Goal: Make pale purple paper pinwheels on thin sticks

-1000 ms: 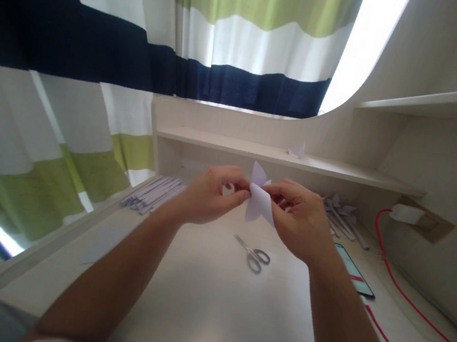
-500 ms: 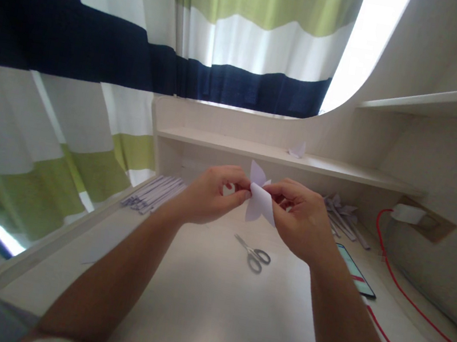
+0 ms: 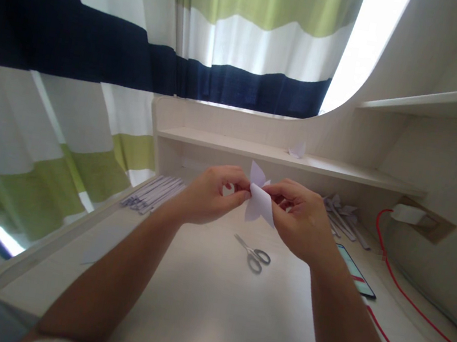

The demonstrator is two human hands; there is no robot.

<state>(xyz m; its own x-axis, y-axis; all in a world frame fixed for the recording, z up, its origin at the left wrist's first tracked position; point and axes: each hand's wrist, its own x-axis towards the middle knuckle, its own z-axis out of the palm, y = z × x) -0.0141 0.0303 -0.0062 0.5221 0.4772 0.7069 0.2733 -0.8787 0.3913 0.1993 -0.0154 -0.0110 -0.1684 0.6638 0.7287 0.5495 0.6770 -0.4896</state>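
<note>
Between my hands, above the desk, is a white paper flower [image 3: 261, 200] with pointed, curved petals. My left hand [image 3: 218, 194] pinches its left side between thumb and fingers. From the right, my right hand [image 3: 301, 217] grips it near the centre, with the thumb behind a lower petal and partly hidden. A pair of grey-handled scissors [image 3: 253, 254] lies on the desk [image 3: 208, 301] below the flower, apart from both hands.
Rolled paper sticks [image 3: 154, 194] lie at the left. More sticks with paper petals [image 3: 343, 215] sit at the right, by a phone [image 3: 355, 272] and a red cable [image 3: 402, 292]. A folded paper piece [image 3: 296, 150] rests on the shelf [image 3: 228, 144]. A paper sheet [image 3: 107, 241] lies left.
Almost nothing differs. Both hands keep the same hold on the paper flower, and the things on the desk stay where they were.
</note>
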